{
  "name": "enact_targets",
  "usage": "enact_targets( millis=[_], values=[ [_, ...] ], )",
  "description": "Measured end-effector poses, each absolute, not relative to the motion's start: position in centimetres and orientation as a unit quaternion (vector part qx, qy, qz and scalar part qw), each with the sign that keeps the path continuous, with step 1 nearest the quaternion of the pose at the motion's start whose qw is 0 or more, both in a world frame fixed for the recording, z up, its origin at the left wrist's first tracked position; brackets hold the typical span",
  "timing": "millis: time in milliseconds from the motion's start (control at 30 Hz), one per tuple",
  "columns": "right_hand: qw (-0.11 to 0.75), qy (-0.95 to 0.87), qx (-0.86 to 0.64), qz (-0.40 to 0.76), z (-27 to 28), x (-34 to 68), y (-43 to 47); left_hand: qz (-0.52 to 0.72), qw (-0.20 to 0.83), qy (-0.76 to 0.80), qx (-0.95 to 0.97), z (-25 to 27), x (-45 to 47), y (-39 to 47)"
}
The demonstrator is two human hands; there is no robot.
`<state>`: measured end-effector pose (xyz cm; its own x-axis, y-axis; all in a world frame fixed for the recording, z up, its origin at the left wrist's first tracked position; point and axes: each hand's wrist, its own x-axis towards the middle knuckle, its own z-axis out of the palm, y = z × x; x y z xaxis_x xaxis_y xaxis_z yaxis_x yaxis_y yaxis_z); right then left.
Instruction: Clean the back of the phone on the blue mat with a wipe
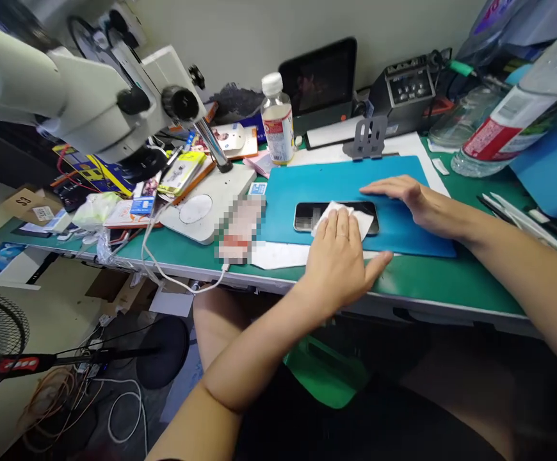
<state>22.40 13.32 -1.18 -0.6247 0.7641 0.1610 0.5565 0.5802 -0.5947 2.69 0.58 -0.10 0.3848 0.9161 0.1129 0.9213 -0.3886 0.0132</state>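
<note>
A smartphone with a dark screen (302,216) lies flat on the blue mat (283,182). My left hand (336,256) rests over it, fingers stretched flat on a crumpled white tissue (362,224) that covers the middle of the screen. The thumb of that hand sticks out to the right. Beyond the phone's right end, my right hand (408,195) is held over the mat with its fingers extended and nothing in them. What lies beneath the right palm is hidden.
A microscope (91,102) stands at the left, with a phone-like blurred item (240,230) on a white cable beside its base (201,205). Behind the mat are a drink bottle (277,121), a dark screen (319,83) and a grey holder (367,137). A large bottle (509,128) stands right.
</note>
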Motion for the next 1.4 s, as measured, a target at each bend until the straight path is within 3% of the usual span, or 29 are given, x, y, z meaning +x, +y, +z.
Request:
enact_targets(
  millis=[267, 533, 900, 1233, 1400],
  values=[
    [0.209, -0.855, -0.405, 0.246, -1.7, 22.5, 12.4, -0.056, -0.044, -0.54, -0.839, -1.2, 0.8, 5.1],
    [0.227, -0.859, -0.376, 0.262, -1.9, 22.4, 13.0, -0.049, -0.037, -0.576, -0.815, -0.6, -0.7, 4.7],
    [0.228, -0.843, -0.402, 0.275, -1.1, 23.5, 12.7, -0.085, -0.038, -0.513, -0.853, 0.4, 7.6, 1.7],
    [0.225, -0.833, -0.4, 0.309, -1.3, 23.8, 12.2, -0.081, -0.041, -0.594, -0.799, -0.5, -2.5, 1.9],
    [0.227, -0.836, -0.394, 0.308, -0.8, 23.1, 11.7, -0.067, -0.023, -0.611, -0.789, -0.8, -2.5, 0.6]
  ],
)
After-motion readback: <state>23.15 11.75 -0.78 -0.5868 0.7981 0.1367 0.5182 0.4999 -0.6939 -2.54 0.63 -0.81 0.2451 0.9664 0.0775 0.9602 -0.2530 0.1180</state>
